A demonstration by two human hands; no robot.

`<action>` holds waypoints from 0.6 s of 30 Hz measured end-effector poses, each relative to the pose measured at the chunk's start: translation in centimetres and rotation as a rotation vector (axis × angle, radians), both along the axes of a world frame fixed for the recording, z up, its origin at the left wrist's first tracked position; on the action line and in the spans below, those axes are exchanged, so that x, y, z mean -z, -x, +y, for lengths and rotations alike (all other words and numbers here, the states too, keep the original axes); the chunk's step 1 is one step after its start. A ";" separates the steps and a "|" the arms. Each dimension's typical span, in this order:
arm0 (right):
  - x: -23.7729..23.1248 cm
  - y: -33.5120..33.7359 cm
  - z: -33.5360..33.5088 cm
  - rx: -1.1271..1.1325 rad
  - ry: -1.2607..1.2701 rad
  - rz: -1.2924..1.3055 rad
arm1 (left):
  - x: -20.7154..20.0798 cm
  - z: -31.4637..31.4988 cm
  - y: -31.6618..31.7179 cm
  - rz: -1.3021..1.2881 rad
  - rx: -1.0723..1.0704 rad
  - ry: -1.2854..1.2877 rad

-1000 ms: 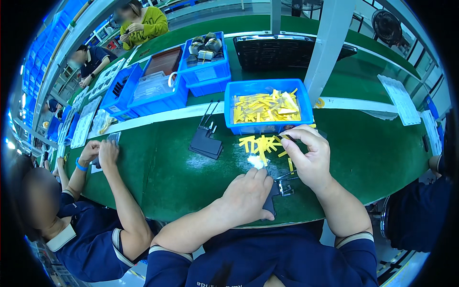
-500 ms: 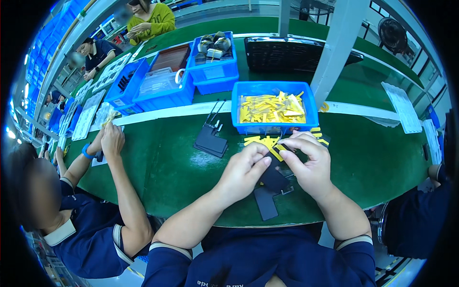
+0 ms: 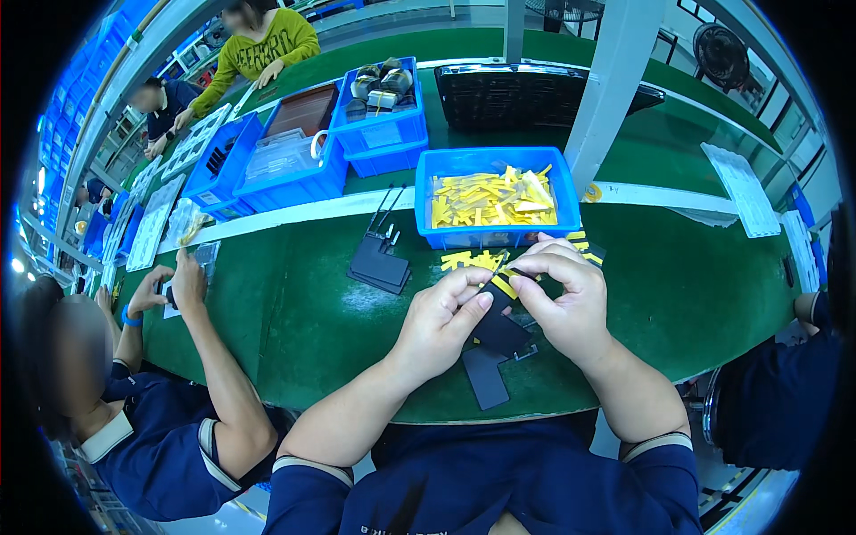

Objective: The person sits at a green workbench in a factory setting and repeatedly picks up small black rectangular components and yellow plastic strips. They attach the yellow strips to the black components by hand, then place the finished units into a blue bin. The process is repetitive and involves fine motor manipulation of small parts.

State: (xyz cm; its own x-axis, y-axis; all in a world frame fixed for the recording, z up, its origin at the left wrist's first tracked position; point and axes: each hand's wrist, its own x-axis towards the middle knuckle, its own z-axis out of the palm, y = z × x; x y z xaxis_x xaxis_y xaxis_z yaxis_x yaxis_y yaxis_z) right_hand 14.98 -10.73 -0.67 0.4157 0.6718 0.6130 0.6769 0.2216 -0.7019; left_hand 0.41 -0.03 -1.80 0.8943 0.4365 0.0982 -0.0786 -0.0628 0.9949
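Observation:
My left hand (image 3: pixel 440 323) and my right hand (image 3: pixel 563 292) are close together over the green table, fingertips pinched. Between them is a flat black part (image 3: pixel 501 333) with a yellow strip (image 3: pixel 505 285) across its upper end. My left thumb and fingers grip the part's edge; my right ones press on the strip, partly hiding it. Below, an L-shaped black part (image 3: pixel 484 376) lies near the table edge. Loose yellow strips (image 3: pixel 465 260) lie just beyond my fingers. Black pieces with yellow strips (image 3: pixel 587 252) lie beyond my right hand, partly covered.
A blue bin (image 3: pixel 489 239) of yellow strips stands beyond my hands. Left of it lies a stack of black L-shaped parts (image 3: pixel 378 264). Other blue bins (image 3: pixel 290 189) stand farther left. A metal post (image 3: pixel 615 98) rises behind. A co-worker's hands (image 3: pixel 174 287) work at the left.
The view has shifted slightly. My fingers have closed in on the black part, and the yellow strip now lies across its end. The co-worker at left has lowered their hands.

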 end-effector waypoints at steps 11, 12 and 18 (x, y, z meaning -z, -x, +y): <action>0.3 0.1 0.1 -0.004 0.008 0.024 | 0.7 0.0 -0.2 -0.099 -0.013 0.053; 0.3 0.1 0.1 -0.002 0.005 0.020 | 0.7 0.0 -0.2 -0.089 -0.016 0.037; 0.2 0.4 0.2 0.041 0.000 -0.070 | 0.0 -0.3 0.0 -0.025 -0.046 -0.067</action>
State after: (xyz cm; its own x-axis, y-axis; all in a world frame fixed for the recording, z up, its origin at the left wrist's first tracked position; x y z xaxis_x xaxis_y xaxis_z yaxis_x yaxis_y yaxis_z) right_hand 14.58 -10.54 -0.85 0.3989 0.6549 0.6419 0.7332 0.1925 -0.6522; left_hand 0.38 -0.30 -1.75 0.8705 0.4687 0.1502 -0.0985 -0.1331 0.9862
